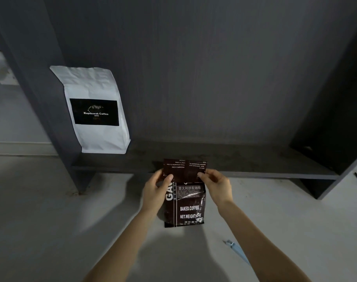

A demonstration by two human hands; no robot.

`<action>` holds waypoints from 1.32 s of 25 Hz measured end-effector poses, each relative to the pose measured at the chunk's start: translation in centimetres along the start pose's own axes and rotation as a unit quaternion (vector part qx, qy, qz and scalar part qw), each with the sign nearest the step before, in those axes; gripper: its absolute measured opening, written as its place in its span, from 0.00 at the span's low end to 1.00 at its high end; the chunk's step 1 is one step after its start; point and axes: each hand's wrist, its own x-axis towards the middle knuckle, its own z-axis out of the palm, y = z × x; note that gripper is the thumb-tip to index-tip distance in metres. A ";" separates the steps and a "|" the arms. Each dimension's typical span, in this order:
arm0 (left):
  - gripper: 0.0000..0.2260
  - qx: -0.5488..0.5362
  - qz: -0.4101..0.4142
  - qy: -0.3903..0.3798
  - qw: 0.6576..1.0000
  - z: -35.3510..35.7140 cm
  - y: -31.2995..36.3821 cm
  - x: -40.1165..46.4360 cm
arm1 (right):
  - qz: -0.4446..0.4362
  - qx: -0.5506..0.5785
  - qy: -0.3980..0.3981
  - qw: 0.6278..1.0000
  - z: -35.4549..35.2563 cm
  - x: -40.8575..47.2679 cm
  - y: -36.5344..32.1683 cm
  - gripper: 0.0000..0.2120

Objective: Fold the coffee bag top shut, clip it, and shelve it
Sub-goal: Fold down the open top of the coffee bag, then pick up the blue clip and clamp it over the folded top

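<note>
Left hand fingers [169,178]: closed in a pinch on the left edge of the folded-over top of the coffee bag, thumb in front.
Right hand fingers [201,175]: closed in a pinch on the right edge of the same flap, thumb tip on the front.
Left hand [156,189]: beside the bag's upper left, forearm entering from the bottom of the view.
Right hand [217,185]: beside the bag's upper right, forearm entering from the bottom right.
Coffee bag [188,208]: dark brown, glossy, upright on the pale floor [41,220] just in front of the shelf; top flap bent forward so its print reads upside down; front reads "BAKED.COFFEE".
Clip [237,252]: pale blue, long, lying on the floor near the right forearm, apart from the bag.
Shelf [244,159]: dark grey board, low, with a dark back panel.
White bag [96,110]: upright at the shelf's left end, black label.
</note>
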 end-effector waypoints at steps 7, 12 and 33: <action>0.11 0.056 0.032 0.051 0.997 1.0 0.5 0.2 | -0.008 -0.037 0.012 0.999 -0.2 0.0 -0.2 0.09; 0.20 0.132 0.098 0.057 0.985 1.3 0.9 -0.9 | -0.039 -0.028 0.002 0.999 0.0 -0.6 -1.0 0.14; 0.12 0.295 0.312 -0.145 0.891 8.2 -1.8 -8.7 | 0.016 -0.306 -0.081 0.949 -10.9 -7.4 6.1 0.15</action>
